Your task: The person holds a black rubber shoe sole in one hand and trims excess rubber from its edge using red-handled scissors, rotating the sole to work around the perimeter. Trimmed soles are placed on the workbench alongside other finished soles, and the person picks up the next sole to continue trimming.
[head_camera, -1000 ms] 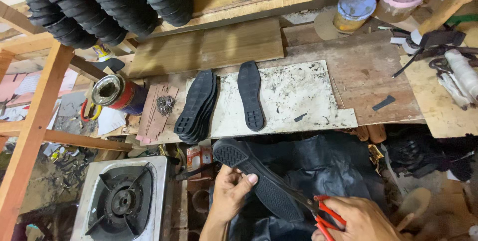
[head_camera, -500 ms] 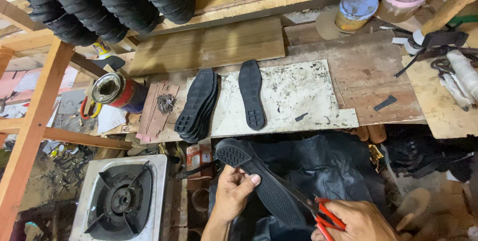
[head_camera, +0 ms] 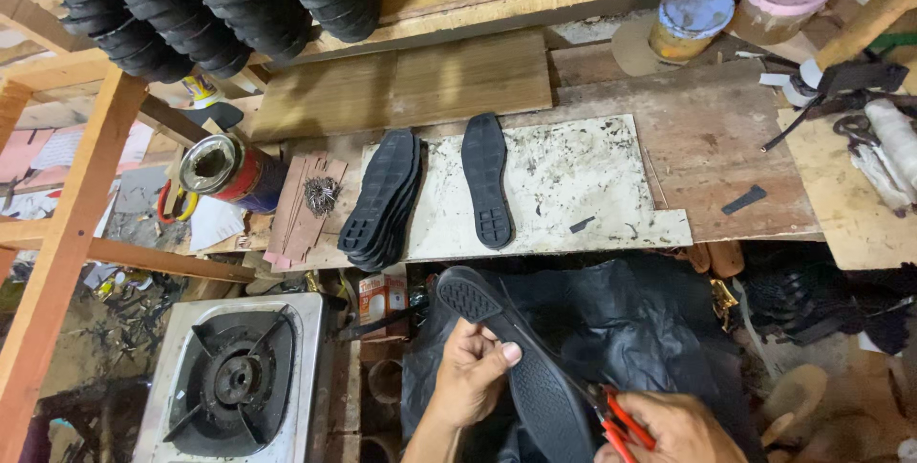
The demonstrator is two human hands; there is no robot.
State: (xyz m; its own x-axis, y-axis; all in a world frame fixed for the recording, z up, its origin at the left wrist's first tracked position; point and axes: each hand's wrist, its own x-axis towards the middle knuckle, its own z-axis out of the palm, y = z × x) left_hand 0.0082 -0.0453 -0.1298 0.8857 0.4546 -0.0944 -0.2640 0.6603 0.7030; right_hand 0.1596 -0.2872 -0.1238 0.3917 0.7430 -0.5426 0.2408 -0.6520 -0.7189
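My left hand (head_camera: 475,370) grips the edge of a black rubber shoe sole (head_camera: 521,363) held tilted over my lap. At the bottom edge, my right hand (head_camera: 673,427) holds red-handled scissors (head_camera: 621,417) whose blades meet the sole's right side. On the white stained board (head_camera: 592,181) in front of me lies a single black sole (head_camera: 486,179), and a stack of black soles (head_camera: 382,198) rests at the board's left end.
An open red tin can (head_camera: 224,170) lies on its side at the left. A gas stove (head_camera: 234,377) stands low left. Rows of black soles (head_camera: 220,4) hang from the shelf above. Lidded pots (head_camera: 690,19) sit at the back right. Black sheet material (head_camera: 630,329) covers my lap.
The view has shifted a little. Both hands stay on the sole, with the scissors working slightly further along its edge.
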